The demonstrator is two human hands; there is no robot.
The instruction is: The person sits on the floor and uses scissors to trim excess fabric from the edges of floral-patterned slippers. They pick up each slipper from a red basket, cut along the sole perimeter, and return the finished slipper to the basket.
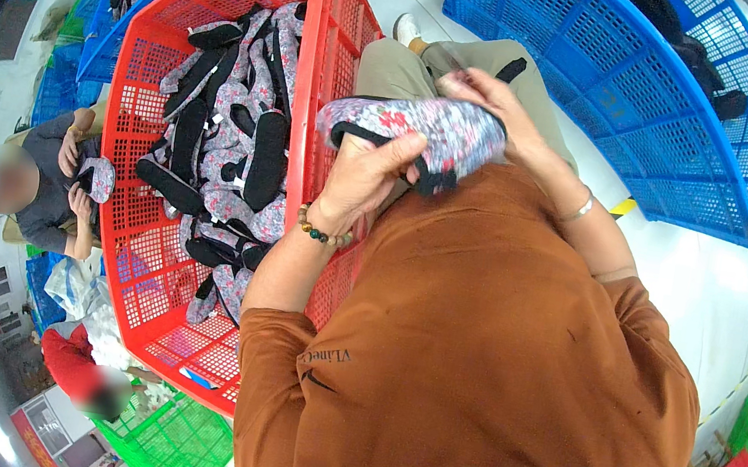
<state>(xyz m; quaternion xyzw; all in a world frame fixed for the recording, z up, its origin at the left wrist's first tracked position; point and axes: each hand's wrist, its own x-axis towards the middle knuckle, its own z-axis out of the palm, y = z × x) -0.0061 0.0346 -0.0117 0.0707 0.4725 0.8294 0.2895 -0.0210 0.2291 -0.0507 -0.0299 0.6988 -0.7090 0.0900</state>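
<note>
A floral slipper [445,138], grey with pink and red flowers and black trim, is held above my lap, its toe pointing right. My left hand [368,171] is closed on its opening, the thumb pressed on the outside and the other fingers partly hidden inside. At the slipper's far side, my right hand [501,108] is raised with bent fingers. Motion smears those fingertips, so whether they pinch anything is unclear. Just to the left, a red plastic crate [119,265] holds a heap of similar floral slippers [228,117] with black soles.
Large blue crates [596,83] stand ahead and to the right; one contains dark items. Another blue crate [106,33] with slippers sits behind the red one. A co-worker [59,161] at left handles a slipper. A person in red [74,363] is near a green crate [172,444].
</note>
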